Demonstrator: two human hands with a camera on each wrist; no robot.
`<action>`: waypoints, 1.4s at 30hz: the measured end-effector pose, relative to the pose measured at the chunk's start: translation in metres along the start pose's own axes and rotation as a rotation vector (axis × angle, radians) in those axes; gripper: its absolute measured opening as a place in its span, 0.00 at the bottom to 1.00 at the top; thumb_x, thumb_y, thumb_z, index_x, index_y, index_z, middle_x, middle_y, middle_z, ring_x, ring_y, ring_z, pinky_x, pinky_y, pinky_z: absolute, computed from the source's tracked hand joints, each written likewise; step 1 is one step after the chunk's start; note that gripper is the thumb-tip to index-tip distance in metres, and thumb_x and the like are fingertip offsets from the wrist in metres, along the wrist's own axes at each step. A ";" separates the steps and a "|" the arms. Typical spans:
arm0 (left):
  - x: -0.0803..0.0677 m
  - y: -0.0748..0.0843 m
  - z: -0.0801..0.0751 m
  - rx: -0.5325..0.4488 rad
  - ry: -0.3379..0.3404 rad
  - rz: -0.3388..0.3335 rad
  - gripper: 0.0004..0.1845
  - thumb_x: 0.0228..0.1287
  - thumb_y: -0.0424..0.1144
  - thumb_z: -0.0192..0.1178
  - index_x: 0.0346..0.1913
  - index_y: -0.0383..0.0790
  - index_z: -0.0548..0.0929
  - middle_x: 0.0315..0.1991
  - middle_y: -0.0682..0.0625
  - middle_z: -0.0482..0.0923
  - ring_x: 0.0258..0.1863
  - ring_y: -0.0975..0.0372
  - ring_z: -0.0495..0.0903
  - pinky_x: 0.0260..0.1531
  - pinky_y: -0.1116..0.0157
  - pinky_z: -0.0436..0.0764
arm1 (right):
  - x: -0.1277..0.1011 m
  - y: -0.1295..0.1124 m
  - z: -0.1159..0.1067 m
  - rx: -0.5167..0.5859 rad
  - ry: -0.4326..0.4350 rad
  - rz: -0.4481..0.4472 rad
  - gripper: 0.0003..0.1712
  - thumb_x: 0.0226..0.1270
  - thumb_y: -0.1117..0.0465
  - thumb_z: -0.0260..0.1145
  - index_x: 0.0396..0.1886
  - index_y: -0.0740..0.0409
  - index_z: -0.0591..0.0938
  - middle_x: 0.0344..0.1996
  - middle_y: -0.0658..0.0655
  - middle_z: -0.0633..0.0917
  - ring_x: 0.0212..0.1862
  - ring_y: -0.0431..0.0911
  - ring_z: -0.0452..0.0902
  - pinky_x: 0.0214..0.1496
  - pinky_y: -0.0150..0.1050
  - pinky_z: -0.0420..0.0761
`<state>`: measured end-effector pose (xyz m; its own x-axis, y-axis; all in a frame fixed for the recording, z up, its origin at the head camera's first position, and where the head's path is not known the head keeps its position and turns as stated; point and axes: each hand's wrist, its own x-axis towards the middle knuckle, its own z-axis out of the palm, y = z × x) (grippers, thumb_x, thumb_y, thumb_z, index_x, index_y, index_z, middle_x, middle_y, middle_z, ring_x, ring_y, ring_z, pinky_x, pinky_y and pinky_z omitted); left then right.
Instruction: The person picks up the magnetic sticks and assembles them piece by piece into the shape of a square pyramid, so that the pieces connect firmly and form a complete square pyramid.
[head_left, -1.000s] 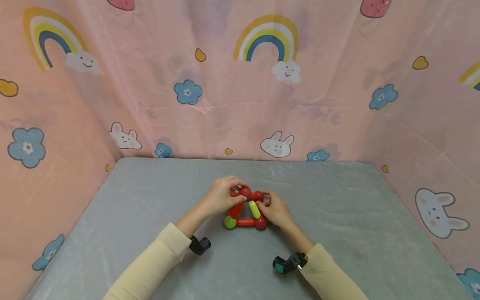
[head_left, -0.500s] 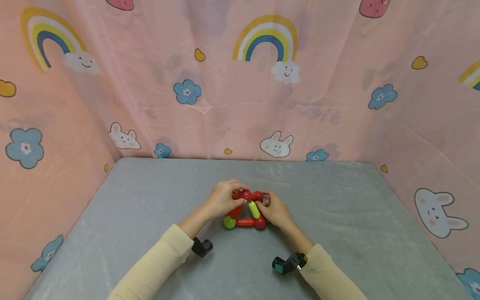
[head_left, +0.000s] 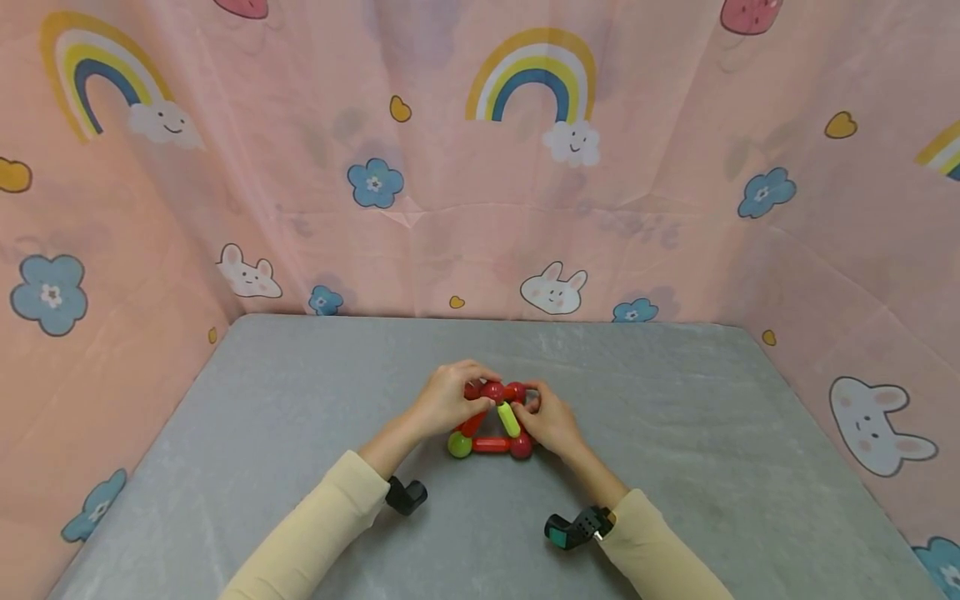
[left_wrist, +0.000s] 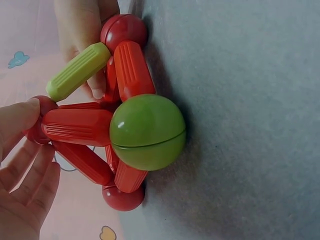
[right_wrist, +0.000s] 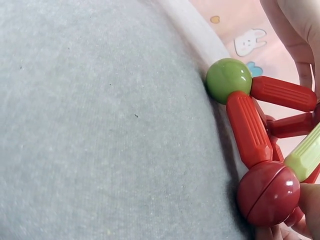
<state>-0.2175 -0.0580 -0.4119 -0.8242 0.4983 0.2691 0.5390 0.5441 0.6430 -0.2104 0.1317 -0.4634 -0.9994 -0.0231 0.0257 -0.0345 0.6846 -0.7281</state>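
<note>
Between both hands stands a pyramid-like frame of magnetic rods and balls. My left hand point(head_left: 447, 400) pinches its top red ball point(left_wrist: 44, 120) between thumb and fingertips. My right hand point(head_left: 553, 420) grips the right side of the frame, its thumb beside the near right red ball point(right_wrist: 269, 193). A yellow-green rod point(left_wrist: 78, 72) slants from that ball up toward the top one. At the near left corner a green ball point(left_wrist: 147, 132) rests on the table, joined by a red rod point(head_left: 491, 445) to the near right ball. Fingers hide part of the frame's far side.
The grey cloth-covered table point(head_left: 315, 367) spreads around the frame. Pink printed curtains point(head_left: 480, 225) rise at its back and sides. Each wrist wears a black camera mount, the left mount point(head_left: 406, 496) and the right mount point(head_left: 577, 527).
My left hand has brought the top red ball slightly lower and nearer over the last second, and the left red rods now overlap in the head view. The right hand has stayed in place.
</note>
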 end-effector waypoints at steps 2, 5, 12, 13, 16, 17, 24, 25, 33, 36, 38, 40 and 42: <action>-0.001 0.000 0.000 -0.001 0.003 0.007 0.16 0.54 0.35 0.66 0.47 0.41 0.82 0.44 0.51 0.79 0.38 0.62 0.77 0.34 0.67 0.78 | 0.000 0.000 0.000 -0.002 0.001 -0.003 0.24 0.60 0.58 0.64 0.54 0.63 0.72 0.23 0.53 0.81 0.17 0.39 0.70 0.19 0.32 0.68; -0.002 0.001 0.000 -0.008 0.008 0.014 0.16 0.53 0.34 0.66 0.47 0.41 0.82 0.43 0.50 0.79 0.38 0.61 0.77 0.34 0.65 0.79 | 0.000 0.000 0.000 -0.003 0.002 -0.006 0.24 0.60 0.58 0.64 0.54 0.63 0.72 0.23 0.53 0.81 0.18 0.39 0.70 0.19 0.32 0.68; -0.001 0.000 0.000 -0.018 0.010 0.008 0.16 0.53 0.35 0.67 0.48 0.41 0.83 0.43 0.51 0.79 0.38 0.62 0.77 0.34 0.66 0.79 | -0.002 -0.002 -0.001 -0.012 0.001 -0.004 0.24 0.61 0.58 0.63 0.55 0.64 0.72 0.24 0.54 0.80 0.19 0.41 0.70 0.20 0.33 0.69; -0.001 -0.001 0.000 -0.017 0.009 0.009 0.16 0.53 0.35 0.66 0.48 0.41 0.82 0.43 0.51 0.79 0.38 0.62 0.77 0.34 0.67 0.79 | -0.002 -0.002 -0.001 -0.014 0.005 -0.002 0.24 0.61 0.58 0.63 0.55 0.64 0.72 0.25 0.55 0.80 0.20 0.41 0.71 0.21 0.34 0.70; -0.001 -0.002 0.001 -0.026 0.006 0.006 0.17 0.54 0.36 0.66 0.48 0.41 0.82 0.43 0.52 0.79 0.38 0.63 0.77 0.34 0.67 0.79 | -0.003 -0.003 -0.001 -0.024 0.037 -0.016 0.23 0.61 0.59 0.62 0.54 0.65 0.73 0.29 0.57 0.80 0.26 0.44 0.74 0.27 0.37 0.73; -0.001 -0.003 0.001 -0.030 0.006 0.007 0.17 0.53 0.36 0.67 0.48 0.40 0.82 0.43 0.52 0.79 0.38 0.63 0.77 0.34 0.67 0.79 | -0.004 -0.003 -0.001 -0.024 0.053 -0.027 0.22 0.61 0.60 0.62 0.53 0.65 0.73 0.31 0.58 0.80 0.28 0.45 0.76 0.29 0.38 0.75; -0.001 -0.008 0.001 -0.090 0.007 0.020 0.17 0.53 0.36 0.67 0.48 0.41 0.82 0.44 0.51 0.80 0.39 0.63 0.78 0.36 0.66 0.80 | -0.012 -0.008 -0.005 0.033 0.170 -0.169 0.14 0.60 0.64 0.63 0.45 0.63 0.78 0.35 0.59 0.81 0.33 0.47 0.79 0.34 0.39 0.78; -0.001 -0.009 0.001 -0.102 0.004 0.017 0.17 0.53 0.36 0.67 0.48 0.41 0.82 0.44 0.51 0.81 0.39 0.63 0.78 0.36 0.67 0.80 | -0.014 -0.008 -0.006 0.046 0.165 -0.194 0.12 0.60 0.64 0.63 0.44 0.62 0.78 0.34 0.58 0.81 0.33 0.46 0.78 0.34 0.39 0.79; -0.002 -0.013 0.001 -0.177 -0.013 -0.025 0.18 0.54 0.37 0.66 0.50 0.42 0.81 0.44 0.52 0.81 0.38 0.63 0.79 0.34 0.71 0.79 | -0.025 -0.012 -0.008 0.061 0.036 -0.300 0.12 0.60 0.63 0.65 0.43 0.56 0.79 0.31 0.49 0.82 0.33 0.41 0.78 0.37 0.34 0.79; -0.002 -0.014 0.001 -0.190 -0.015 -0.041 0.18 0.54 0.37 0.66 0.50 0.42 0.81 0.43 0.52 0.81 0.38 0.63 0.79 0.34 0.71 0.78 | -0.026 -0.013 -0.007 0.033 0.016 -0.300 0.10 0.59 0.62 0.66 0.42 0.56 0.79 0.30 0.49 0.82 0.32 0.40 0.77 0.34 0.33 0.79; -0.002 -0.014 0.001 -0.197 -0.016 -0.050 0.18 0.54 0.37 0.67 0.50 0.42 0.81 0.42 0.52 0.81 0.37 0.63 0.79 0.33 0.71 0.78 | -0.026 -0.014 -0.006 0.017 0.012 -0.297 0.09 0.59 0.63 0.66 0.40 0.56 0.79 0.29 0.49 0.81 0.31 0.40 0.77 0.33 0.32 0.78; -0.002 -0.013 0.001 -0.204 -0.015 -0.056 0.18 0.53 0.36 0.67 0.50 0.42 0.81 0.42 0.52 0.81 0.37 0.63 0.79 0.33 0.71 0.79 | -0.027 -0.015 -0.005 0.011 0.010 -0.292 0.08 0.59 0.63 0.66 0.39 0.56 0.79 0.28 0.50 0.81 0.31 0.40 0.77 0.31 0.32 0.77; -0.003 -0.013 0.001 -0.209 -0.014 -0.062 0.18 0.53 0.36 0.67 0.49 0.42 0.81 0.43 0.51 0.81 0.37 0.63 0.79 0.34 0.71 0.78 | -0.027 -0.015 -0.005 0.014 0.006 -0.283 0.08 0.58 0.64 0.65 0.39 0.56 0.79 0.28 0.50 0.81 0.30 0.40 0.78 0.31 0.31 0.77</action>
<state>-0.2219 -0.0656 -0.4214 -0.8514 0.4785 0.2150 0.4382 0.4233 0.7930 -0.1830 0.1251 -0.4497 -0.9501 -0.2071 0.2332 -0.3118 0.6413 -0.7010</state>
